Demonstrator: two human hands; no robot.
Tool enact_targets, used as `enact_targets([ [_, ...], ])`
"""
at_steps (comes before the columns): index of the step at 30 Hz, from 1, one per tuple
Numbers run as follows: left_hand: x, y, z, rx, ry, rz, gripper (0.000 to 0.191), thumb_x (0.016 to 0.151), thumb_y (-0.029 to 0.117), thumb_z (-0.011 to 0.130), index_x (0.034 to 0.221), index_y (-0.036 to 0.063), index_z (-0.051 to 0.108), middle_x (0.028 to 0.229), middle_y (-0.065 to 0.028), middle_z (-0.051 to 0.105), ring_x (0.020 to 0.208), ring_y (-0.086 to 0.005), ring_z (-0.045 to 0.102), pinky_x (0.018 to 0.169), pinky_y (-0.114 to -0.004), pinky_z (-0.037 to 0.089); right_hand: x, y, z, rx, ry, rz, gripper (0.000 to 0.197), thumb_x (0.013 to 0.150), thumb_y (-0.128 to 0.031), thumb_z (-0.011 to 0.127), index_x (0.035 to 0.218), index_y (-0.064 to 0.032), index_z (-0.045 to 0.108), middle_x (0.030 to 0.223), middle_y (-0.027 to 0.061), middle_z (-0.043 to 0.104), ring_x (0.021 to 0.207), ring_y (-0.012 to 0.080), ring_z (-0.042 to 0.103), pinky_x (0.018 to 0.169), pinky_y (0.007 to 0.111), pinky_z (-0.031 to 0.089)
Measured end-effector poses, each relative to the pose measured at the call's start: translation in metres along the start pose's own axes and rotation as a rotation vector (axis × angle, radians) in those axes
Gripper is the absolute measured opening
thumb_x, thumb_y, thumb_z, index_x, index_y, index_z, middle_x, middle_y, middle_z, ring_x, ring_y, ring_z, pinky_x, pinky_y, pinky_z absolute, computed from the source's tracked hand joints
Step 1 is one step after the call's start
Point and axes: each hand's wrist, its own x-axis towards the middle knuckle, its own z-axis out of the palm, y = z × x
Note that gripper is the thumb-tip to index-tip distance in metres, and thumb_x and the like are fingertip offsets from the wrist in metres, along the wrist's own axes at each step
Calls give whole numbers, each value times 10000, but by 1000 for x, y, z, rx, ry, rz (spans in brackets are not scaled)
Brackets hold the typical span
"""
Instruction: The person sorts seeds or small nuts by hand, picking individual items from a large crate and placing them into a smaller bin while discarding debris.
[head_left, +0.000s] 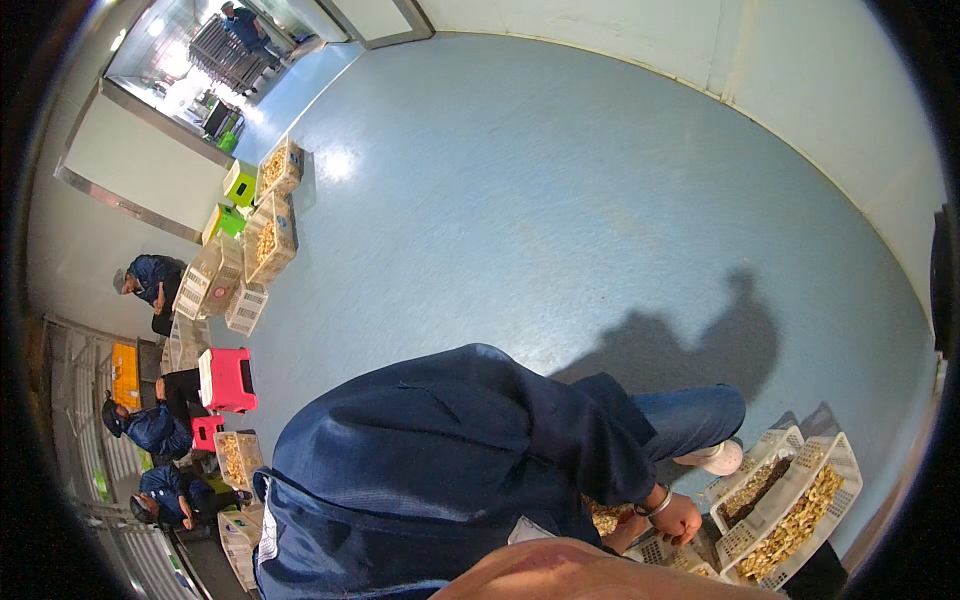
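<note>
My left hand (676, 519), with a metal bangle at the wrist below a navy sleeve, is low and right of centre, its fingers curled down over a white plastic crate (656, 553). Whether anything is between the fingers is hidden. Just left of it my right hand (626, 534) shows only in part, its fingers out of sight. Tan pieces (606, 517) lie beside the hands. To the right, a slotted white crate (846, 480) holds pale yellow-tan chunks (796, 525). A smaller crate (776, 442) next to it holds light bits and a dark brown heap (765, 491).
My jeans-clad knee (697, 420) and pale shoe (720, 457) are near the crates. Along the left stand filled crates (270, 240), green stools (240, 182) and a pink stool (227, 380). Several seated co-workers (154, 431) are there; another person (246, 28) stands beyond the doorway.
</note>
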Motion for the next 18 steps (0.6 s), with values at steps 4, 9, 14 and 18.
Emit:
enact_targets([
  [4, -8, 20, 5, 18, 13, -66, 174, 797, 83, 495, 823, 64, 666, 821, -67, 664, 693, -184, 646, 568, -339, 527, -8, 3, -1, -4, 0, -16, 240, 760, -267, 627, 878, -57, 634, 758, 123, 615, 636, 234, 581, 600, 338, 476],
  [9, -21, 32, 13, 110, 19, -159, 205, 779, 131, 501, 734, 66, 690, 772, -60, 674, 645, -156, 645, 562, -331, 519, -29, 6, 5, 2, -15, -41, 244, 756, -286, 630, 865, -68, 637, 747, 126, 614, 637, 241, 585, 605, 344, 475],
  [14, 7, -18, 41, 274, 21, 191, 141, 702, 102, 538, 623, 109, 654, 606, -32, 622, 529, -118, 568, 484, -279, 434, -46, 3, -10, 45, 82, -140, 249, 753, -306, 633, 853, -78, 639, 737, 129, 614, 637, 249, 589, 609, 350, 474],
  [18, -15, 2, 53, -445, 5, 170, 93, 740, 49, 585, 832, 54, 571, 758, -52, 599, 675, -162, 572, 589, -301, 472, -75, -26, -16, -138, 204, -206, 253, 750, -321, 635, 843, -86, 642, 728, 132, 614, 638, 254, 591, 613, 355, 473],
])
